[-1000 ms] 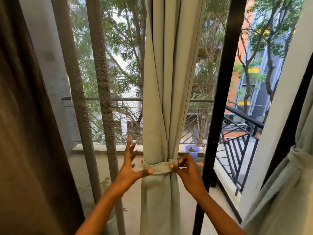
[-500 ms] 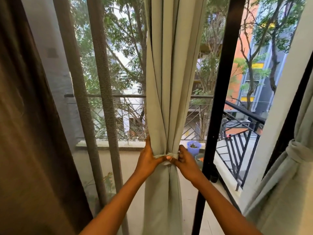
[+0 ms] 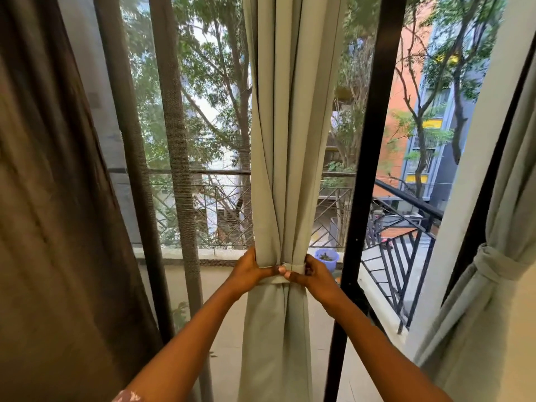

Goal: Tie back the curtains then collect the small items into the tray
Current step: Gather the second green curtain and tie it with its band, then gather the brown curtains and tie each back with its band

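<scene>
A pale green curtain (image 3: 285, 126) hangs in the middle of the window, gathered into a bundle at waist height. A matching fabric tieback band (image 3: 294, 268) wraps around the bundle. My left hand (image 3: 249, 272) grips the curtain and the band from the left, thumb across the front. My right hand (image 3: 311, 275) pinches the band's end from the right, thumbs almost meeting at the centre. A second pale green curtain (image 3: 499, 285) at the right edge is bound with its own knotted tie (image 3: 493, 264). No tray or small items are in view.
A dark brown curtain (image 3: 52, 227) fills the left side. Black door frame post (image 3: 365, 169) stands just right of my hands. Beyond the glass lie a balcony with metal railing (image 3: 400, 256) and a small blue pot (image 3: 327, 258).
My left hand went from spread open beside the curtain to clasping it. The loose wide band was drawn tight and the bundle narrowed; both hands rose slightly and closed together.
</scene>
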